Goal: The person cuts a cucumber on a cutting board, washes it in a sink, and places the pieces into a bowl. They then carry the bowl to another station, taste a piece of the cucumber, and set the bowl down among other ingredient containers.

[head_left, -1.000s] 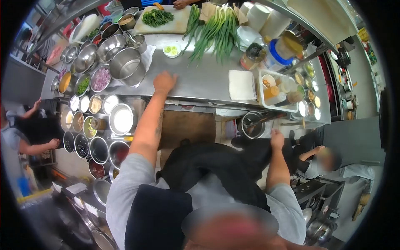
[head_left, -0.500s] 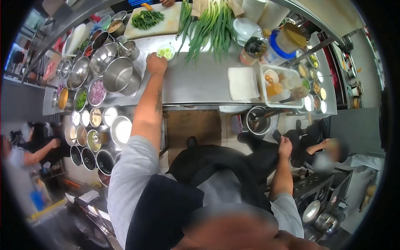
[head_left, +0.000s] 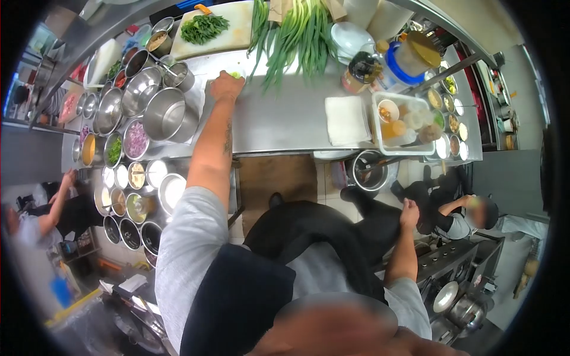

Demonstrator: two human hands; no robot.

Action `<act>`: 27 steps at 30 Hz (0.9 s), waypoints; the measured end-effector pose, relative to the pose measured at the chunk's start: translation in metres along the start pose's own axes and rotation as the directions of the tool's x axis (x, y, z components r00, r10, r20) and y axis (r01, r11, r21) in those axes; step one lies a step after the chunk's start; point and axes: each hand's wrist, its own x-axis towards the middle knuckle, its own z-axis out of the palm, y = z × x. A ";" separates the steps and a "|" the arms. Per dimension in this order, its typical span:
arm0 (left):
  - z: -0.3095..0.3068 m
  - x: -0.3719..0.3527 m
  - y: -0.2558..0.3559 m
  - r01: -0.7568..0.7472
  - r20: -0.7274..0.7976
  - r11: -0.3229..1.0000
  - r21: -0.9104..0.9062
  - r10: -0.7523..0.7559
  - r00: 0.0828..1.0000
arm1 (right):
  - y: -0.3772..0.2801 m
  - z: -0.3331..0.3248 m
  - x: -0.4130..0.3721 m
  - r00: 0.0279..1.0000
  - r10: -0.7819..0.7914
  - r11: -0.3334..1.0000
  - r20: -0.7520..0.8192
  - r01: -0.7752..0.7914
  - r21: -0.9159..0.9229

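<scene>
My left hand (head_left: 227,87) reaches out over the steel counter, its fingers bent down at a small white bowl. Green slices (head_left: 236,75) show just past the knuckles; most of the bowl and my fingertips are hidden by the hand. Whatever the fingers pinch cannot be seen. My right hand (head_left: 409,213) hangs low by my side, away from the counter, its fingers curled in with nothing visible in them. Beyond the bowl lie a cutting board (head_left: 240,38) with chopped greens (head_left: 203,29) and a bunch of spring onions (head_left: 291,44).
Steel pots (head_left: 163,115) and bowls crowd the left, one with chopped red onion (head_left: 137,141). A folded white cloth (head_left: 346,121) and a plastic tub (head_left: 380,144) of bottles sit right. Co-workers (head_left: 50,213) stand left and right (head_left: 460,216). A bucket (head_left: 369,172) stands below.
My left hand has moved slightly forward and right, now covering most of the bowl. The other person's hand by the cutting board has left view. The co-worker at left has raised an arm.
</scene>
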 end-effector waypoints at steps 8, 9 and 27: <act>0.030 0.041 0.003 0.074 0.118 0.997 -0.035 -0.070 0.991 | 0.016 -0.005 -0.004 0.998 0.056 0.998 -0.034 -0.058 -0.033; 0.030 0.041 0.002 0.050 0.125 0.999 -0.017 -0.047 0.991 | 0.019 -0.004 -0.008 0.998 0.052 0.998 -0.035 -0.053 -0.029; -0.069 -0.128 -0.042 -0.270 -0.295 -0.127 -0.954 0.269 0.917 | -0.014 -0.005 0.013 0.999 -0.036 0.999 -0.020 0.035 -0.007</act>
